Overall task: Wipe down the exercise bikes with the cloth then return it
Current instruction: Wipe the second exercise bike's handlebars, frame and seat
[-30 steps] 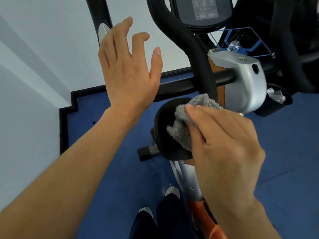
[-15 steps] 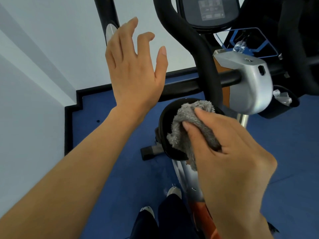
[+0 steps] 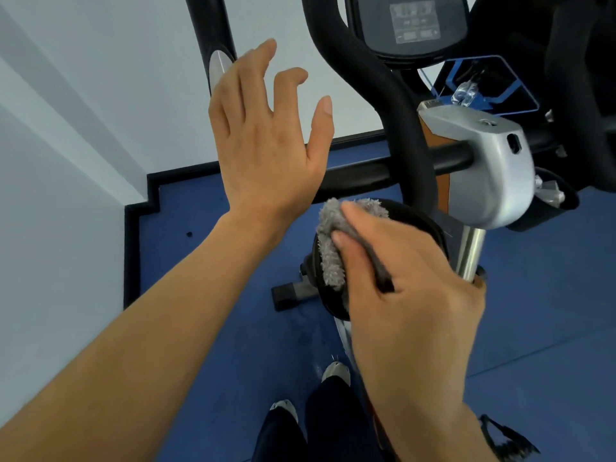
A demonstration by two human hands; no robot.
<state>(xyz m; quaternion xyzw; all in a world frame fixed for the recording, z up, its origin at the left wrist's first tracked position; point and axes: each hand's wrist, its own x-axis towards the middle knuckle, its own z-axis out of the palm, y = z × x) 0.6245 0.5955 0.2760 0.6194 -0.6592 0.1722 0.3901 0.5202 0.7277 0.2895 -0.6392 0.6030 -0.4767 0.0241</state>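
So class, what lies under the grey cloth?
A black rounded bike part, its rim showing beside the grey cloth. The right hand holds the cloth down, so the surface beneath both is hidden.

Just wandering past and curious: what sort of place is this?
Most likely a gym or fitness room. An exercise bike with a console screen and a curved black handlebar stands on blue floor, and the right hand presses a grey cloth against it.
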